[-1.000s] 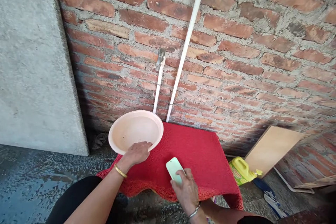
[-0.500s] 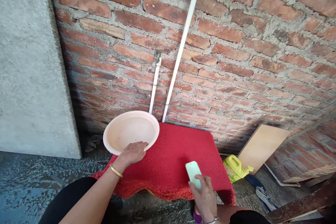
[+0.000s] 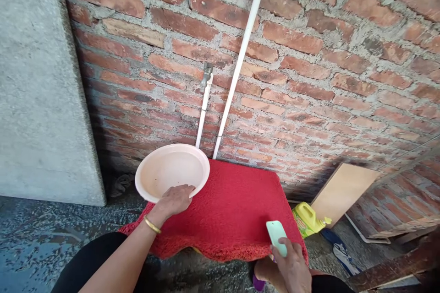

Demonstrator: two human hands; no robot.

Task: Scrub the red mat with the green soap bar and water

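A pale pink plastic basin (image 3: 172, 170) rests on the left end of a low surface covered by a red mat (image 3: 233, 210). My left hand (image 3: 173, 201) grips the basin's near rim; a gold bangle is on that wrist. My right hand (image 3: 292, 268) holds a light green phone (image 3: 277, 236) at the mat's front right corner, near the bottom edge of view.
A metal tap (image 3: 206, 75) on a white pipe hangs above the basin against the brick wall (image 3: 309, 78). A second white pipe (image 3: 240, 55) runs diagonally. A yellow jug (image 3: 307, 219) and a wooden board (image 3: 343, 190) stand at right. A concrete slab (image 3: 37, 82) leans at left.
My right hand has carried the phone from the mat's front centre to its front right corner. My left hand has stayed on the basin's rim.
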